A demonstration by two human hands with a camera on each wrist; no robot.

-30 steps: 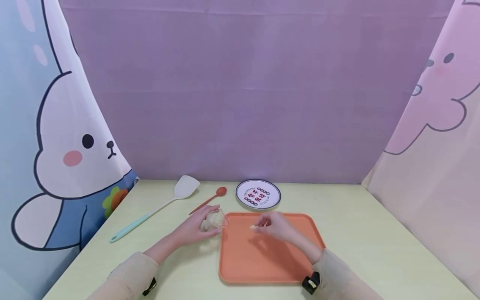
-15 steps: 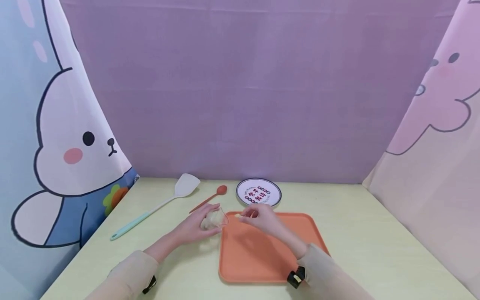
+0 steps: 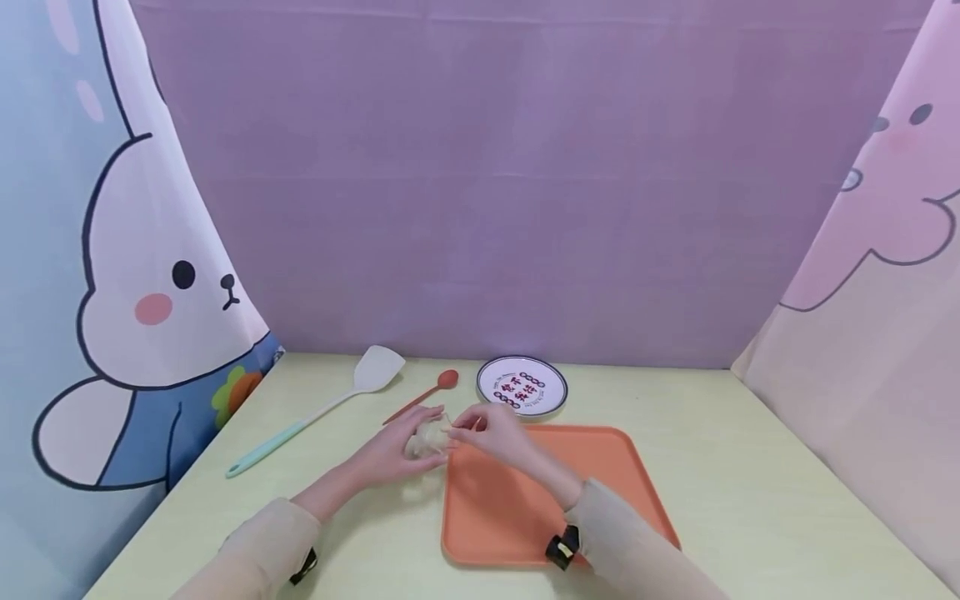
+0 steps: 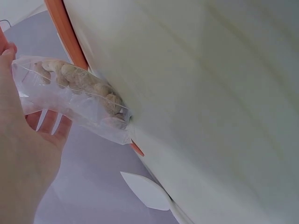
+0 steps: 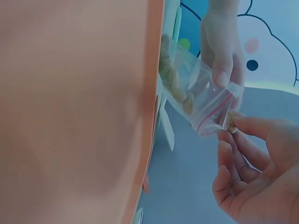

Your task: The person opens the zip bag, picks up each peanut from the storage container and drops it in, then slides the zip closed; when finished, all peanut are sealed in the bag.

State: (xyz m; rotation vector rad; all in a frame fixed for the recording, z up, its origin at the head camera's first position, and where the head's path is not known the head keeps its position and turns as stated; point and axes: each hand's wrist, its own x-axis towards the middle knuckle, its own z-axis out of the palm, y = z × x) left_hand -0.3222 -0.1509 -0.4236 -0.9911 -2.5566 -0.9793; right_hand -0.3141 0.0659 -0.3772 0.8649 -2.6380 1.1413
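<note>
My left hand (image 3: 390,450) grips a clear zip bag (image 3: 430,438) beside the tray's left edge. The bag has a red strip along its mouth and holds several lumpy tan pieces (image 4: 77,77), perhaps unshelled peanuts. Its mouth points toward my right hand (image 3: 498,435). Between thumb and fingertips, the right hand pinches a small tan-brown piece (image 5: 231,122) right at the bag's mouth. Whether that piece is inside the mouth or just outside it, I cannot tell. In the left wrist view, the right hand is mostly hidden behind the bag and left hand.
An orange tray (image 3: 495,521) lies under the right forearm. Behind it stands a white plate (image 3: 522,387) with a dark rim and red print. A red spoon (image 3: 447,380) and a white spatula (image 3: 378,368) with a mint handle lie at the back left. A purple curtain (image 3: 480,208) closes off the back.
My right hand has moved left from over the tray to the bag's mouth, carrying the small tan piece. The left hand keeps its hold on the bag in nearly the same place.
</note>
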